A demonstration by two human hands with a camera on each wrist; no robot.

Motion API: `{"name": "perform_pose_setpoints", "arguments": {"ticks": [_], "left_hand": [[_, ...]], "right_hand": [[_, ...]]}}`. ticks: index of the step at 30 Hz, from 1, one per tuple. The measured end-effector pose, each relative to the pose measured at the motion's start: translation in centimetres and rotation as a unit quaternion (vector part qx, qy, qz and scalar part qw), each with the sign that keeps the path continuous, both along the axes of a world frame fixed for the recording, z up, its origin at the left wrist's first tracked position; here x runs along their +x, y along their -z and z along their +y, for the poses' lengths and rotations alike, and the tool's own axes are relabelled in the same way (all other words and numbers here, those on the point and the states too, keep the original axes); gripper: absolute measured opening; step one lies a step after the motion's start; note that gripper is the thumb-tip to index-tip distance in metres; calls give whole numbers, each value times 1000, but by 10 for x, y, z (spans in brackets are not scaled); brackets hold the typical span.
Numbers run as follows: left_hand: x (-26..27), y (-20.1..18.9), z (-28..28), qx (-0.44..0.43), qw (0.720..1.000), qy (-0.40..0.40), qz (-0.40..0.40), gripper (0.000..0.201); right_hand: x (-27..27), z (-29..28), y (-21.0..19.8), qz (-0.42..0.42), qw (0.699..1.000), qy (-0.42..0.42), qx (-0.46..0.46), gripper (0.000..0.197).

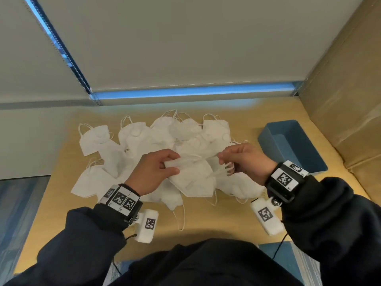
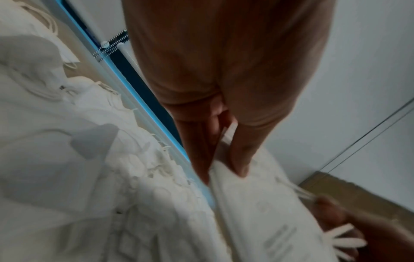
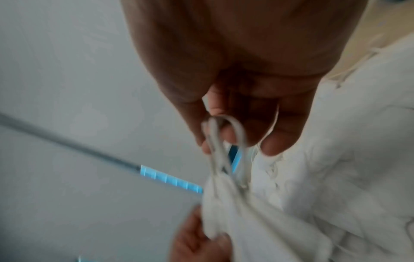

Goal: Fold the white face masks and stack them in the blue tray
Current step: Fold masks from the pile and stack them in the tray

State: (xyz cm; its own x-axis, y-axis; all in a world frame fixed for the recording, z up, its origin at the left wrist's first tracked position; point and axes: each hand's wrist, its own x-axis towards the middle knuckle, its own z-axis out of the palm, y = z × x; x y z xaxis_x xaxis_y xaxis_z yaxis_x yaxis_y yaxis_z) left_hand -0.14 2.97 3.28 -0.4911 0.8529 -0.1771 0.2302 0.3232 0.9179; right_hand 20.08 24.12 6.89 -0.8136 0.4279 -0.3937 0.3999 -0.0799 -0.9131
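mask (image 1: 193, 178) between both hands' grip

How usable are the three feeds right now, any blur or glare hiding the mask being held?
Head view: sharp, wide-angle bend at the edges, blue glare under the blind; held mask, left hand, right hand and blue tray read clearly. Left wrist view: dim, mask pile soft, far fingers smeared. Right wrist view: motion-blurred, ear loops still legible.

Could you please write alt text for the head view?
Two hands hold one white mask above a pile of masks: the left hand grips its edge, the right hand pinches its ear loops. A blue tray sits to the right.
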Motion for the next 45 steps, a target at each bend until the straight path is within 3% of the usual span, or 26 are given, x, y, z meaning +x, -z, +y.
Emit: {"name": "perform_pose_setpoints", "arguments": {"ticks": [2,5,6,8,9,11,15,17,22,26,29,34,40,45], "left_hand": [[0,8,13,-15,1000,-25,7,28],[9,5,51,-16,999,-3,49,29],[14,2,68,-13,996,24,83,29],[29,-5,105,-10,985,75,153,23],[36,-8,122,-11,979,97,179,22],[44,-12,150,-13,966,134,219,21],[38,-32,201,9,966,107,236,17],[42,-42,241,28,959,108,259,17],[78,-38,354,69,940,190,274,19],[112,-10,403,-18,918,287,272,25],[117,17,404,-82,902,317,283,27],[126,28,362,-88,924,260,266,29],[143,21,315,-102,960,187,184,23],[125,0,335,-75,936,177,296,20]], "right_hand": [[19,22,-3,41,991,72,-103,24],[47,47,-9,122,952,108,-258,29],[53,54,-9,121,955,101,-250,30],[66,73,-6,66,990,90,-85,32],[73,86,-6,42,996,84,-3,29],[94,117,-9,35,992,107,56,22],[136,170,-17,91,957,272,44,30],[140,179,-13,93,950,293,57,28],[139,199,1,98,927,360,20,25],[153,205,39,42,909,412,-52,27],[163,215,62,15,917,398,-33,22],[154,249,71,-26,949,279,145,14],[129,284,58,-13,980,150,132,2],[119,291,48,-50,982,116,144,10]]}}
